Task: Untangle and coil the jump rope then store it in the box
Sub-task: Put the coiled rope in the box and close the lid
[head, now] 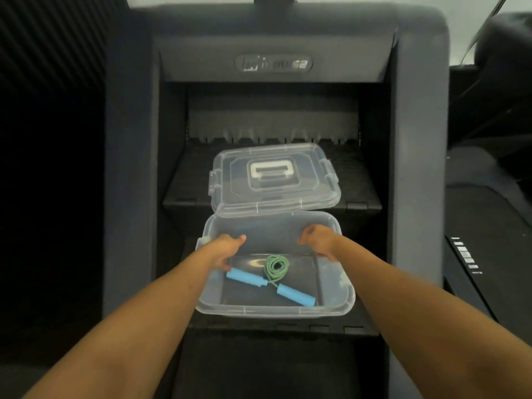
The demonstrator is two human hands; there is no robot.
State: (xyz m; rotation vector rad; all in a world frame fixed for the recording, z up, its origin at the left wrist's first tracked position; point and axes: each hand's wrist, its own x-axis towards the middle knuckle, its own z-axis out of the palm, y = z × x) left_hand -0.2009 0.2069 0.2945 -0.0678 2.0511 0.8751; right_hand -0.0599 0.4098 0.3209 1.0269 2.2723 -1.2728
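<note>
A clear plastic box [276, 310] sits on a dark step of a stair machine, just in front of me. Inside it lies the jump rope: a coiled green cord [277, 266] with two light blue handles [296, 295] on the box floor. My left hand [227, 248] grips the box's left wall, fingers curled over the rim. My right hand [318, 241] grips the right wall the same way. The clear lid [273, 180], with a white carry handle, lies flat on the step behind the box.
The dark grey frame of the stair machine [417, 139] rises on both sides and behind the steps. A black step edge [288, 329] runs under the box. More dark gym equipment [489, 197] stands to the right.
</note>
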